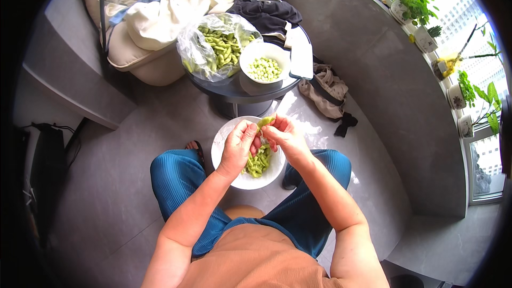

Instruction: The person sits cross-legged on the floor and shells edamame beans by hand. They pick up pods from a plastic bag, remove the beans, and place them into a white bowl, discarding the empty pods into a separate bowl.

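Observation:
Between the fingertips of both hands is a green soybean pod (265, 121). My left hand (240, 144) grips its near left end, and my right hand (286, 134) pinches it from the right. Under the hands, a large white bowl (224, 176) on the floor contains green pods or hulls (258, 164). Beyond it, on a round dark table (228, 95), a smaller white bowl (245, 58) holds shelled pale green beans (265, 69). Left of that bowl lies an open clear plastic bag (192, 54) full of whole pods (224, 46).
A phone (301, 59) and dark cloth (266, 14) lie on the table. Left of it is a cushioned beige seat (152, 66) bearing a cream cloth (164, 16). A beige fabric bag (326, 92) rests on the floor at right. Potted plants (410, 2) line the windowsill.

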`<action>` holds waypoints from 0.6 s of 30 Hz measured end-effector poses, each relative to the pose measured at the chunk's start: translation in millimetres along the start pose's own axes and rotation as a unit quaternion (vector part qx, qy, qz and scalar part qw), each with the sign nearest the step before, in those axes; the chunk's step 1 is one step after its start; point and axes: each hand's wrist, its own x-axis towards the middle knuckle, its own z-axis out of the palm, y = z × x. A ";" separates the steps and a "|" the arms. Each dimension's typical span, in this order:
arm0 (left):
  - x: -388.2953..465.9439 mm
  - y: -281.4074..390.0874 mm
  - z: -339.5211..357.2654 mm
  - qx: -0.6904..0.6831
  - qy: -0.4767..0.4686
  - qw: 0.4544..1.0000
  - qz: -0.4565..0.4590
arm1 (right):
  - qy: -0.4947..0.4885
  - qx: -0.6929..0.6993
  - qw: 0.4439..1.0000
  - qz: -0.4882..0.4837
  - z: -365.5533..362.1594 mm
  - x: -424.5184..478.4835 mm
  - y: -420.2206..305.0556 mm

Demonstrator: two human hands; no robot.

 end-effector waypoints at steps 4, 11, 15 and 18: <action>-1.3 1.4 1.0 -0.044 -0.006 0.999 -0.011 | 0.001 0.015 1.000 0.004 2.3 -1.2 -0.7; -4.2 4.5 2.8 -0.144 -0.007 0.988 -0.064 | 0.016 0.063 0.998 0.026 13.1 -2.9 -0.2; -2.1 7.3 4.5 -0.102 0.002 0.994 -0.039 | 0.025 0.050 0.998 0.020 18.3 -2.3 -1.5; -0.8 4.8 2.5 -0.067 0.008 0.997 -0.021 | 0.026 0.006 1.000 0.009 18.0 1.1 -0.4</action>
